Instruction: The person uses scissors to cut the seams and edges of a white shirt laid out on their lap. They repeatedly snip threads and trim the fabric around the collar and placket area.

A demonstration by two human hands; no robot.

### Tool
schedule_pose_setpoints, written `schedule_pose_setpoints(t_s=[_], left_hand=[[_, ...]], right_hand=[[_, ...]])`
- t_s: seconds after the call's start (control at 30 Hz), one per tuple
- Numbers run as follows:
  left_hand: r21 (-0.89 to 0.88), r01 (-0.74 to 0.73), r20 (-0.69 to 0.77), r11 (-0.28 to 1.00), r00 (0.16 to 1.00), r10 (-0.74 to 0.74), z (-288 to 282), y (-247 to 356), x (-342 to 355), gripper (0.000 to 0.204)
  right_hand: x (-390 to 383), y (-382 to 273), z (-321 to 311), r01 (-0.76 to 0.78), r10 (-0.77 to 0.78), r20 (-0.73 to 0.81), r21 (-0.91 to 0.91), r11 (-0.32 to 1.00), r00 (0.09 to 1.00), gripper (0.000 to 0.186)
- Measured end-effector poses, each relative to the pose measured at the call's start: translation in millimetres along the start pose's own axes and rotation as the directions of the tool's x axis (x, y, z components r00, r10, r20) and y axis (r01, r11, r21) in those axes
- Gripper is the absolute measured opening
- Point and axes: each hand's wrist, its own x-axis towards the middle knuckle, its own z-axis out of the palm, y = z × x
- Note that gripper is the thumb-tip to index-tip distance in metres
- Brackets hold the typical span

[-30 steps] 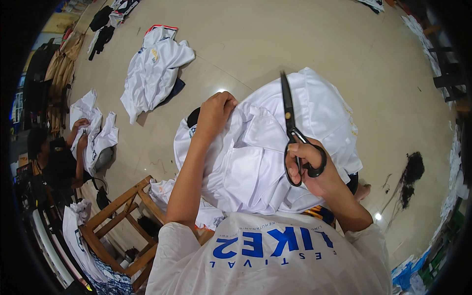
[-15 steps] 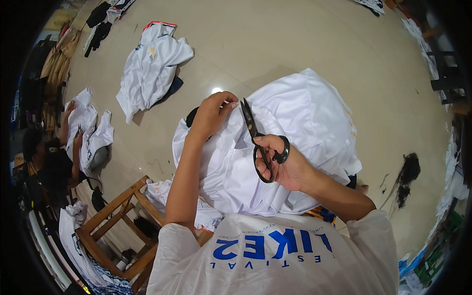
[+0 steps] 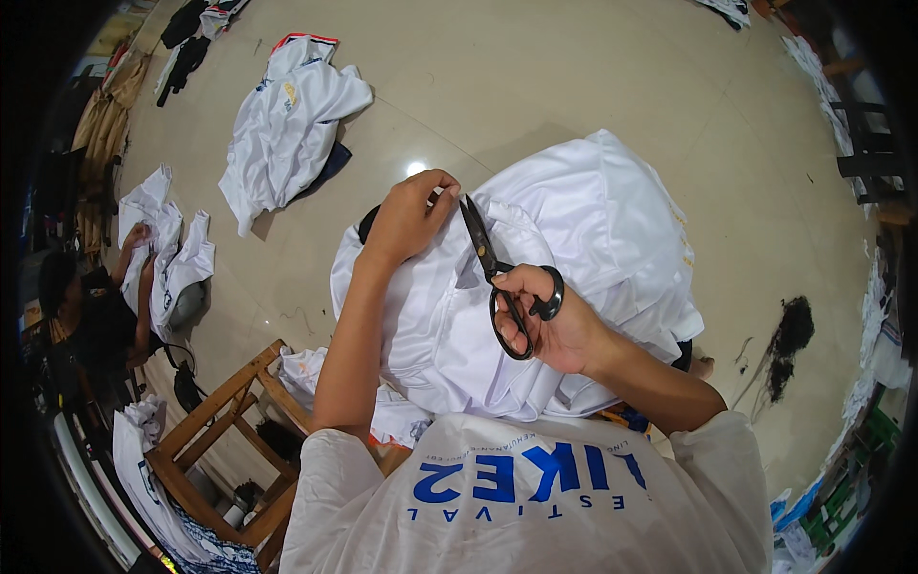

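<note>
A heap of shiny white garments (image 3: 612,215) spreads over my lap, with a dark patch at its far left edge. My right hand (image 3: 564,330) grips black tailor's scissors (image 3: 481,239) by their handle loops. Their blades point away from me, only slightly apart at the tips. Just left of those tips, my left hand (image 3: 406,220) is closed in a pinch at the far edge of a white garment (image 3: 421,306). The bent fingers hide exactly what is pinched there.
A wooden stool frame (image 3: 215,407) stands at my lower left. Another white garment (image 3: 287,124) lies on the tiled floor ahead. At far left a person (image 3: 86,311) handles white cloth (image 3: 163,230). A dark clump of threads (image 3: 789,344) lies to the right.
My left hand has shifted slightly left and down with its pinch kept. The scissors stay beside it, tips a little lower. The person at left has moved their hands on the cloth.
</note>
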Motion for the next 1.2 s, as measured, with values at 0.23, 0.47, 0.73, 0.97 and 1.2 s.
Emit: schedule_pose_setpoints(t_s=[0.23,0.47,0.73,0.97,1.2], left_hand=[[0.061,-0.078,0.048,0.995,0.996,0.075,0,-9,5,0.020],[0.090,-0.112,0.023,0.990,0.994,0.110,4,-16,5,0.017],[0.062,-0.104,0.015,0.993,0.995,0.104,5,-18,4,0.016],[0.089,-0.103,-0.050,0.991,0.993,0.107,3,-19,-1,0.015],[0.018,0.356,-0.658,0.934,0.708,-0.257,-88,-86,-103,0.033]], right_hand=[[2,2,-2,-0.011,0.011,0.008,0.010,1.000,1.000,0.030],[6,0,-1,-0.028,0.028,0.005,0.007,1.000,1.000,0.030],[10,-1,3,-0.012,0.012,-0.020,-0.001,1.000,1.000,0.028],[12,3,2,-0.018,0.018,-0.023,-0.035,0.999,1.000,0.029],[-53,-6,-10,0.179,-0.179,0.024,0.023,0.984,0.983,0.034]])
